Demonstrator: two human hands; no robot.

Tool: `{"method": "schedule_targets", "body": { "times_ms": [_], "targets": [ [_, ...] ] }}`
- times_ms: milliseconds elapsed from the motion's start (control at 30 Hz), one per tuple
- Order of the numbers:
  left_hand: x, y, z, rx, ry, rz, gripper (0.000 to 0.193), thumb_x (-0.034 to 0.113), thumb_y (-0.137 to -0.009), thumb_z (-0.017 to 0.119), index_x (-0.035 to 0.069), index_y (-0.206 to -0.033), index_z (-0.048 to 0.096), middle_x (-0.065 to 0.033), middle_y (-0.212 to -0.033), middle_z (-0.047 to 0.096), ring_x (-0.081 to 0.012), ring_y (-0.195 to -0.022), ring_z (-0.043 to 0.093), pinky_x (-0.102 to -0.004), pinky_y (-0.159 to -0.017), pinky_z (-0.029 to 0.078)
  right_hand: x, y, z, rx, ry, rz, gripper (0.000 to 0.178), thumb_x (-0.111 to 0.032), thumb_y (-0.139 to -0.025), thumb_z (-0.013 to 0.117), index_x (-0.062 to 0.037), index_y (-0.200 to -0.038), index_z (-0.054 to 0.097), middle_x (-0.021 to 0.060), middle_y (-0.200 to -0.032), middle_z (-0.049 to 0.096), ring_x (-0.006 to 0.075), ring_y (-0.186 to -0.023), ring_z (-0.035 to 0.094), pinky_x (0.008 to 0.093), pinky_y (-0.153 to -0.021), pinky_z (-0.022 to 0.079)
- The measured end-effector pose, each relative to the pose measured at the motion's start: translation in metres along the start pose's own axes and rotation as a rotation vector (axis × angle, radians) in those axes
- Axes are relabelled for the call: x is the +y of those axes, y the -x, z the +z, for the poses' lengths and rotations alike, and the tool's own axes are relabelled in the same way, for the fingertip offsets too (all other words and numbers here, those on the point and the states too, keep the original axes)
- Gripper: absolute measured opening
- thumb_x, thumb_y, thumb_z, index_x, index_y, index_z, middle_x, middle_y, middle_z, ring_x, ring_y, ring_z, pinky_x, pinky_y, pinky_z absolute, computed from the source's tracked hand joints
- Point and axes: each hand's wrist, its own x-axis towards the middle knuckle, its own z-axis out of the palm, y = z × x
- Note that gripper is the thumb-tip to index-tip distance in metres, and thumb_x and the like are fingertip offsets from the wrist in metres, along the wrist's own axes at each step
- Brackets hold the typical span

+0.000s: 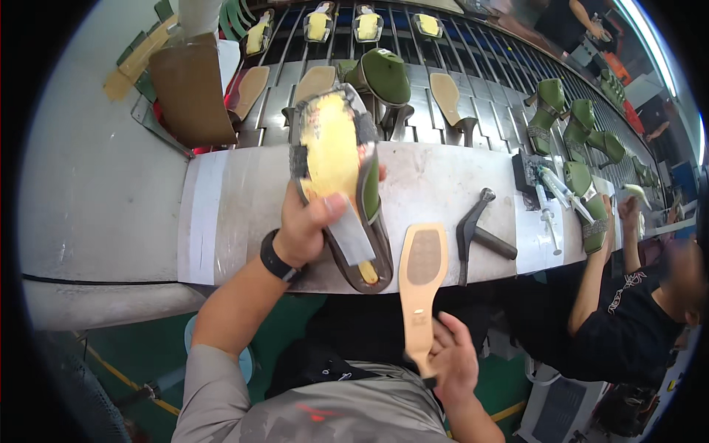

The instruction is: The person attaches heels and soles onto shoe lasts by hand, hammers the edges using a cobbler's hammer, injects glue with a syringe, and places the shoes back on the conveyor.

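My left hand, with a dark band on its wrist, grips a green sandal with its underside up over the bench. Rough yellow filling with dark edges covers the underside, and a whitish strip lies across its narrow part. In my right hand is the narrow end of a tan shoe sole, its wide end by the bench edge. The fingers are partly hidden behind it. Lying to the right of the sole is a dark metal hand tool with a hammer-like head.
Across the bench runs a slatted conveyor bearing tan soles, a green shoe and yellow-bottomed shoes. A brown board stands far left. Syringes lie by a black box. A co-worker at right handles a green sandal.
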Motion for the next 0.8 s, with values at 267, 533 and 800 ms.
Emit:
{"method": "schedule_targets", "body": {
  "times_ms": [267,533,800],
  "targets": [
    [0.022,0.022,0.037,-0.088,0.25,0.042,0.096,0.048,-0.086,0.081,0.0,-0.158,0.038,-0.0303,-0.152,0.051,-0.0313,-0.131,0.062,-0.0438,-0.106,0.056,-0.007,-0.043,0.025,-0.059,0.463,-0.016,0.031,-0.013,-0.098,0.068,0.0099,-0.119,0.067,0.0239,-0.104,0.076,0.0309,-0.088,0.078,0.0441,-0.082,0.065],
    [0.087,0.011,0.07,-0.036,0.125,-0.089,0.061,0.012,-0.099,0.065,0.003,-0.155,0.041,-0.0311,-0.144,0.058,-0.0393,-0.136,0.059,-0.0491,-0.113,0.051,-0.052,-0.02,0.095,-0.376,0.417,-0.233,0.05,-0.032,-0.106,0.066,0.0143,-0.124,0.062,0.0292,-0.103,0.076,0.032,-0.083,0.077,0.0416,-0.075,0.066],
    [0.105,0.031,0.09,-0.134,0.156,-0.181,0.061,0.024,-0.103,0.063,-0.003,-0.153,0.042,-0.0309,-0.149,0.056,-0.0396,-0.143,0.054,-0.0499,-0.115,0.048,-0.06,-0.032,0.133,-0.581,0.523,0.067,0.036,-0.019,-0.108,0.057,0.0139,-0.122,0.065,0.0233,-0.11,0.075,0.0287,-0.099,0.076,0.0425,-0.087,0.064]
  ]
}}
